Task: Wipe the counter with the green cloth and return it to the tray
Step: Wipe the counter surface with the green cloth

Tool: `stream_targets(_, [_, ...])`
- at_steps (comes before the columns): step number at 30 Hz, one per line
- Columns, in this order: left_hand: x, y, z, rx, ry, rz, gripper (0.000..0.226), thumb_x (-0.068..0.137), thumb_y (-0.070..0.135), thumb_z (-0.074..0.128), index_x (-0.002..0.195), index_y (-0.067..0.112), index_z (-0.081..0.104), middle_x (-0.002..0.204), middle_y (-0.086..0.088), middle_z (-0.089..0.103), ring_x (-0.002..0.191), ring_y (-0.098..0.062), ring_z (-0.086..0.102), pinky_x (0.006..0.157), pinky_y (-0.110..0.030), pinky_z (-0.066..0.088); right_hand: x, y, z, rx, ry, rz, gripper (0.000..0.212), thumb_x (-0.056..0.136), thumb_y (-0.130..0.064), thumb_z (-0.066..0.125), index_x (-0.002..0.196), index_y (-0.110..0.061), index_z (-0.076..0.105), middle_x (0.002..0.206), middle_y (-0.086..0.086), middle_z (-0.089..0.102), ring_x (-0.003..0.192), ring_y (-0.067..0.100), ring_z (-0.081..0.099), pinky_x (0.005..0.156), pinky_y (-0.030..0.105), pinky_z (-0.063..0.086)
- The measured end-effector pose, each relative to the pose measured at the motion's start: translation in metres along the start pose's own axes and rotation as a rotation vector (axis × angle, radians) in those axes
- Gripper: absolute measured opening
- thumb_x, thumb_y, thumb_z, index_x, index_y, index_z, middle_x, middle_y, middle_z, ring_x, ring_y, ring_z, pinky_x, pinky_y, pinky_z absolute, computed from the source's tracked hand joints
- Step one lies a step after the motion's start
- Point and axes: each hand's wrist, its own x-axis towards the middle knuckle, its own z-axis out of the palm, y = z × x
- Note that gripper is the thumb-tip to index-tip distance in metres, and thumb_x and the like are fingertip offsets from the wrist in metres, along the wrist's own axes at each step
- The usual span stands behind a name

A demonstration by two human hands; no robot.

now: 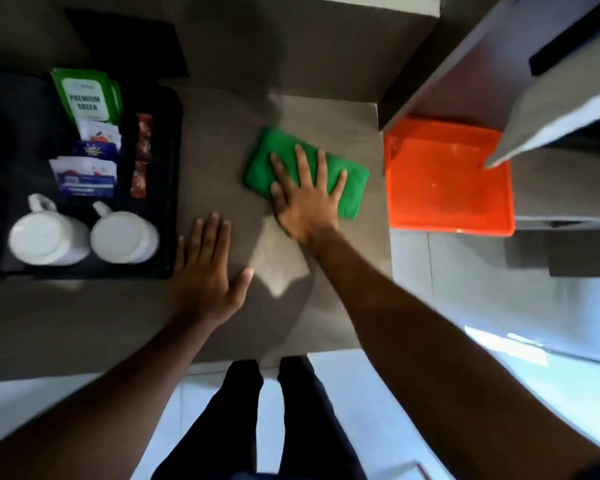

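A folded green cloth point(347, 192) lies flat on the brown counter point(222, 140), a little right of centre. My right hand point(305, 199) presses down on it with fingers spread, palm covering the cloth's near left part. My left hand point(205, 271) rests flat on the bare counter nearer to me, fingers apart, holding nothing. An orange tray point(447, 188) with nothing in it sits just right of the cloth, at the counter's right end.
A black tray point(168, 168) at the left holds two white cups point(45, 237) point(123, 237), tea packets point(87, 98) and sachets. A grey shelf edge point(534, 126) overhangs the orange tray's far right corner. The counter's near edge and pale floor lie below.
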Motion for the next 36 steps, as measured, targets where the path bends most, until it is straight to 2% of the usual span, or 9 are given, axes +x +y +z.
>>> stream_targets(4, [0.0,0.002,-0.01,0.024,-0.084,0.013,0.091,0.086,0.055,0.046,0.161,0.01,0.021,0.17,-0.015,0.018,0.157,-0.035,0.014,0.127,-0.057,0.011,-0.199,-0.008,0.036,0.015,-0.034,0.054,0.057,0.099,-0.057,0.035,0.155,-0.052,0.024,0.17,-0.004,0.022,0.157,0.037,0.02,0.115,0.075,0.012])
stream_targets(7, [0.0,0.001,-0.011,0.049,-0.124,0.014,0.089,0.089,0.057,0.044,0.161,0.01,0.017,0.171,-0.015,0.017,0.157,-0.036,0.011,0.126,-0.058,0.011,-0.26,-0.002,0.053,0.02,-0.133,0.085,0.058,0.1,-0.059,0.028,0.156,-0.055,0.013,0.172,-0.005,0.008,0.159,0.038,0.009,0.115,0.077,0.008])
stream_targets(10, [0.001,0.0,-0.011,0.06,-0.13,0.014,0.09,0.089,0.057,0.043,0.161,0.01,0.016,0.17,-0.016,0.018,0.157,-0.037,0.012,0.126,-0.058,0.011,-0.253,-0.003,0.052,0.034,-0.175,0.106,0.059,0.101,-0.06,0.022,0.154,-0.06,-0.004,0.169,-0.009,-0.01,0.159,0.039,-0.004,0.116,0.075,-0.007])
stream_targets(12, [0.001,0.0,-0.011,0.063,-0.122,0.012,0.09,0.089,0.056,0.043,0.161,0.009,0.017,0.17,-0.016,0.018,0.157,-0.037,0.013,0.126,-0.059,0.011,-0.251,-0.006,0.052,0.028,-0.18,0.102,0.059,0.101,-0.061,0.022,0.15,-0.062,-0.011,0.172,-0.008,-0.006,0.159,0.04,-0.003,0.114,0.076,-0.009])
stream_targets(17, [0.001,0.0,-0.004,0.074,-0.093,0.03,0.089,0.088,0.053,0.045,0.16,0.008,0.018,0.17,-0.017,0.018,0.157,-0.037,0.014,0.126,-0.058,0.01,-0.183,0.001,0.036,-0.011,-0.162,0.077,0.058,0.099,-0.061,0.03,0.154,-0.06,0.011,0.171,-0.004,0.016,0.156,0.044,0.016,0.109,0.081,-0.001])
stream_targets(24, [0.0,-0.001,0.007,0.024,-0.028,0.024,0.088,0.09,0.059,0.04,0.16,0.009,0.02,0.17,-0.016,0.019,0.157,-0.036,0.013,0.125,-0.058,0.009,-0.004,0.025,-0.007,-0.118,-0.207,-0.154,0.061,0.094,-0.063,0.013,0.155,-0.057,0.009,0.173,-0.008,0.0,0.159,0.041,-0.003,0.111,0.082,0.0])
stream_targets(28, [0.001,-0.002,0.009,0.016,0.019,0.035,0.086,0.093,0.06,0.039,0.16,0.008,0.02,0.17,-0.016,0.019,0.157,-0.036,0.012,0.125,-0.059,0.01,0.069,0.012,-0.022,-0.105,-0.215,-0.13,0.059,0.096,-0.061,0.016,0.154,-0.059,0.003,0.173,-0.008,-0.006,0.158,0.041,-0.009,0.11,0.08,-0.008])
stream_targets(34, [0.0,-0.004,0.005,-0.049,0.007,0.021,0.115,0.081,0.077,0.052,0.161,0.009,0.005,0.171,-0.016,0.011,0.158,-0.032,0.008,0.126,-0.057,0.006,0.047,-0.005,-0.016,-0.11,-0.164,-0.137,0.059,0.097,-0.062,0.014,0.155,-0.056,0.01,0.173,-0.003,0.001,0.158,0.043,-0.004,0.111,0.081,-0.004])
stream_targets(36, [-0.002,-0.005,0.0,-0.109,0.01,0.027,0.123,0.078,0.083,0.054,0.161,0.008,0.004,0.171,-0.02,0.011,0.158,-0.032,0.01,0.127,-0.055,0.007,0.003,-0.019,-0.003,-0.187,-0.176,-0.248,0.06,0.097,-0.06,0.013,0.156,-0.054,0.012,0.173,-0.001,0.006,0.158,0.045,0.002,0.111,0.081,-0.001])
